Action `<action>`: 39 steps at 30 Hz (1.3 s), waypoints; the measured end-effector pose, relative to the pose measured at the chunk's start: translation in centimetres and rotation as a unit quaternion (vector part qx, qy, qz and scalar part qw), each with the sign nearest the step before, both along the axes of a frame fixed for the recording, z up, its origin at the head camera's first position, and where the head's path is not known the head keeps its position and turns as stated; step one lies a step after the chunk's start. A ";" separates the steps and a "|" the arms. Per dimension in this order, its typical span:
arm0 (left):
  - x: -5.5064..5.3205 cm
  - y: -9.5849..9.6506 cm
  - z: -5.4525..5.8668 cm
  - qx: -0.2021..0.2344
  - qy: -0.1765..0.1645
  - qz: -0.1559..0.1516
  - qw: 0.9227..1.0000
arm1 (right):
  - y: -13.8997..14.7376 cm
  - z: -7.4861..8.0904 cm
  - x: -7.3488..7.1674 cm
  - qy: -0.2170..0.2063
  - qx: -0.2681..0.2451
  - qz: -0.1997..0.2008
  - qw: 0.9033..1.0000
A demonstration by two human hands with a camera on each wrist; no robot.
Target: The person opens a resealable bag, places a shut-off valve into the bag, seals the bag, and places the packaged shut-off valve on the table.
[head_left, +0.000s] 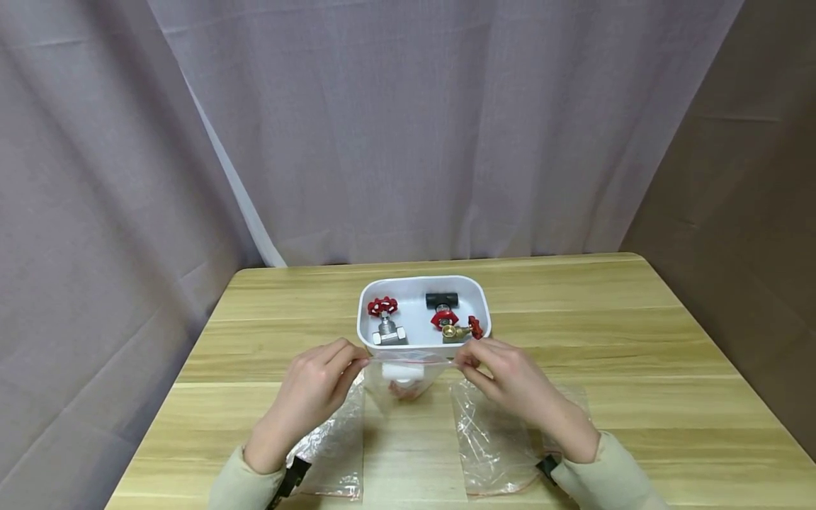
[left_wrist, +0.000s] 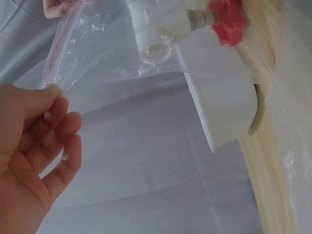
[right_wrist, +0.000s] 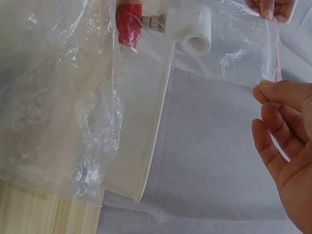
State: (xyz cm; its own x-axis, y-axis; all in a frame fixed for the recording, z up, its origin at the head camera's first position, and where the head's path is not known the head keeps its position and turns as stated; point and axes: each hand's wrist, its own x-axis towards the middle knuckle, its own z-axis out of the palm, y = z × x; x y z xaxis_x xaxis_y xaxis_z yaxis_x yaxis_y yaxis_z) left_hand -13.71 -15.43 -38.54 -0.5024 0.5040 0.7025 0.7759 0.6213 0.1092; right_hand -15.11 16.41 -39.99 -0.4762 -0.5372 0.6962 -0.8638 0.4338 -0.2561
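Observation:
Between both hands hangs a clear zip-lock bag (head_left: pixel 376 386) with a red line along its top edge. Inside it is a white plastic valve (right_wrist: pixel 187 27) with a red handwheel (left_wrist: pixel 229 22). My left hand (head_left: pixel 319 379) pinches one top corner of the bag between thumb and index finger. The opposite corner is pinched by my right hand (head_left: pixel 510 372); its other fingers are loosely bent, seen in the right wrist view. Just beyond the bag stands a white tray (head_left: pixel 423 282), holding a silver valve (head_left: pixel 387 331), a black valve (head_left: pixel 442 301) and a brass valve (head_left: pixel 455 331), all with red handwheels.
On the wooden table (head_left: pixel 255 319), one clear bag (head_left: pixel 334 453) lies under the left forearm. More clear plastic (head_left: pixel 491 446) lies flat beneath the right forearm. A grey curtain (head_left: pixel 408 127) hangs behind the table's back edge.

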 end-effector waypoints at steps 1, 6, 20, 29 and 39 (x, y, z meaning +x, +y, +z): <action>0.0 0.0 0.0 0.001 0.005 0.000 1.000 | -0.1 0.0 0.0 -0.001 -0.002 0.000 1.000; 0.0 0.1 0.0 0.004 0.021 -0.002 1.000 | -0.3 -0.3 0.1 -0.007 -0.010 -0.008 1.000; 0.1 0.0 0.1 0.001 -0.011 0.005 1.000 | -0.4 -0.3 0.0 -0.028 -0.008 -0.057 0.998; -0.3 0.5 0.0 0.033 -0.060 -0.021 0.997 | -0.2 -0.5 -0.2 -0.011 -0.002 -0.066 0.998; -0.9 1.2 -0.4 0.099 -0.157 -0.077 0.980 | -0.1 -0.7 -0.3 -0.024 -0.001 -0.050 0.998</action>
